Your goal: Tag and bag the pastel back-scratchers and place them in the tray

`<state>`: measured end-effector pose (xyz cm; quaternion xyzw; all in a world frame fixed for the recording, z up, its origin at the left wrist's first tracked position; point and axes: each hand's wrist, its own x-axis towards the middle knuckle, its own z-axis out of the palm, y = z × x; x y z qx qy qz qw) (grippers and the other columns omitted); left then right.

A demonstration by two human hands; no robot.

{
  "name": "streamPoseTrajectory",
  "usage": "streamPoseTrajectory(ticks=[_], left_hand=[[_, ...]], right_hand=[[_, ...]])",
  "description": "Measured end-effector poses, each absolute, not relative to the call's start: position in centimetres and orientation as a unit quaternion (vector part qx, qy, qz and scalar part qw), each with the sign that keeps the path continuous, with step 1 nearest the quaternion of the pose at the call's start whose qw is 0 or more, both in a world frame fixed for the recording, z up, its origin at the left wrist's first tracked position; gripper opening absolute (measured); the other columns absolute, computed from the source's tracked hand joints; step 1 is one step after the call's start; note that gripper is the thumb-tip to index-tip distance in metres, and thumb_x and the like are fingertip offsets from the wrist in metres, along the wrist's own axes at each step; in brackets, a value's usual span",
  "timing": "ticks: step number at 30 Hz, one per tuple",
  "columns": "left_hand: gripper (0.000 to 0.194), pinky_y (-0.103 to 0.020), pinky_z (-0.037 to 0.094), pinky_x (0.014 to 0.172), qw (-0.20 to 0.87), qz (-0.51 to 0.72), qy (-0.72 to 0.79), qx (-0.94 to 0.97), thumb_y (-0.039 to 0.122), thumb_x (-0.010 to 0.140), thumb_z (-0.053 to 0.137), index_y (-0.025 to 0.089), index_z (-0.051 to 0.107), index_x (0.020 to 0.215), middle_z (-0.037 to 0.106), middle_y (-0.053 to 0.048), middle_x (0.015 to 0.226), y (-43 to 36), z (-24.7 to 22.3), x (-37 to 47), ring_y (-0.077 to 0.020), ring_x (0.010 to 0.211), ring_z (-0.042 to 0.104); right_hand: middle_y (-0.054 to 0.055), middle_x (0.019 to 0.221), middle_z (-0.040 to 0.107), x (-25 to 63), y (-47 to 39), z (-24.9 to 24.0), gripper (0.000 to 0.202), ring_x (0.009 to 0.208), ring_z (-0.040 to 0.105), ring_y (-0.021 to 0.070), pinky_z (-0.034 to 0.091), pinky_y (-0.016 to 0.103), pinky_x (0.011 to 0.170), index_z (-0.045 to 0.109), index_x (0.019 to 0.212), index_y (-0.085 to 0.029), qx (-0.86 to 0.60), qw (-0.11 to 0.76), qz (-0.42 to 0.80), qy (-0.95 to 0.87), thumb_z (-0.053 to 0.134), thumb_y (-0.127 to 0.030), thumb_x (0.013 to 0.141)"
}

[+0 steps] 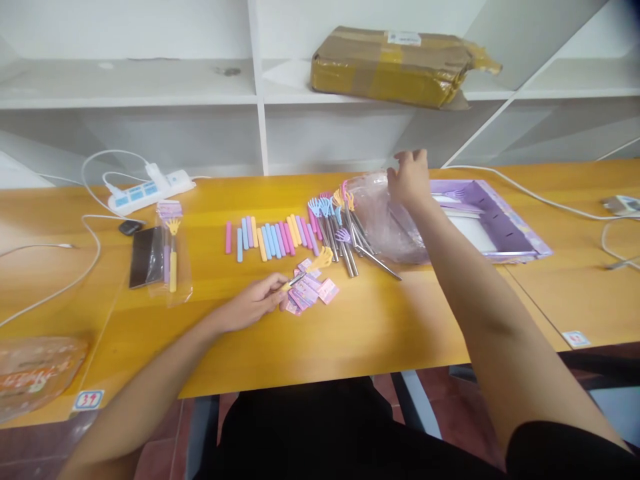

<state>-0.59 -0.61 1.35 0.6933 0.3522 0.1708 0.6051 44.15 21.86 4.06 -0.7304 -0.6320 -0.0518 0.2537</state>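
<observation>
My left hand (265,297) grips a stick with a yellow hand-shaped head (321,259), held over a small pile of pink and purple cards (305,291). My right hand (411,177) is at a clear plastic bag (383,217); its fingers are bent, and what they hold is hidden. Left of the bag lie several metal sticks (350,260) with blue, orange, pink and purple hand-shaped heads. A row of pink, blue, purple and yellow handles (277,240) lies in the middle of the table.
A purple tray (515,227) stands right of the bag. To the left are a power strip (150,190), a black phone (145,257) and a bagged yellow stick (173,270). A taped carton (375,63) sits on the shelf. White cables cross both table sides.
</observation>
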Motion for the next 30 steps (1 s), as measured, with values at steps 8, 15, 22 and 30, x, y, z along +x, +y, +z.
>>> streamPoseTrajectory(ticks=[8, 15, 22, 30], left_hand=[[0.033, -0.032, 0.051, 0.083, 0.391, 0.207, 0.369, 0.817, 0.045, 0.115, 0.043, 0.023, 0.061, 0.131, 0.073, -0.005, 0.107, -1.4, 1.5, -0.2, -0.019, 0.092, 0.067], [0.026, -0.033, 0.049, 0.066, -0.002, 0.203, 0.271, 0.941, 0.028, 0.11, 0.044, 0.019, 0.062, 0.094, 0.072, -0.007, 0.083, -2.9, -0.5, 1.3, -0.0217, 0.077, 0.069], [0.047, -0.03, 0.037, 0.053, -0.021, 0.167, 0.238, 0.957, 0.05, 0.117, 0.035, 0.02, 0.058, 0.09, 0.07, -0.002, 0.071, -1.0, -0.6, 0.5, -0.0171, 0.059, 0.066], [0.058, -0.03, 0.037, 0.056, 0.02, 0.111, 0.271, 0.956, 0.063, 0.113, 0.032, 0.022, 0.062, 0.086, 0.067, -0.003, 0.07, 1.6, -0.1, -2.3, -0.0186, 0.064, 0.063]], right_hand=[[0.003, 0.089, 0.071, 32.5, 3.9, 7.7, 0.035, 0.076, 0.06, 0.0171, 0.048, 0.029, 0.07, 0.071, 0.1, -0.02, -0.33, 0.129, 0.429, -0.831, 0.076, -0.054, 0.095], [-0.001, 0.068, 0.052, 23.1, -5.1, -0.1, 0.059, 0.068, 0.045, 0.015, 0.04, 0.031, 0.066, 0.065, 0.074, -0.018, -0.351, 0.319, 0.544, -0.692, 0.046, -0.061, 0.111], [-0.004, 0.061, 0.032, 22.9, -5.6, -0.4, 0.062, 0.061, 0.03, 0.0135, 0.028, 0.032, 0.058, 0.053, 0.067, -0.022, -0.365, 0.367, 0.591, -0.619, 0.048, -0.069, 0.107], [-0.005, 0.059, 0.027, 23.9, -5.9, 0.5, 0.059, 0.055, 0.023, 0.0123, 0.022, 0.032, 0.053, 0.037, 0.065, -0.025, -0.394, 0.372, 0.568, -0.619, 0.046, -0.066, 0.106]])
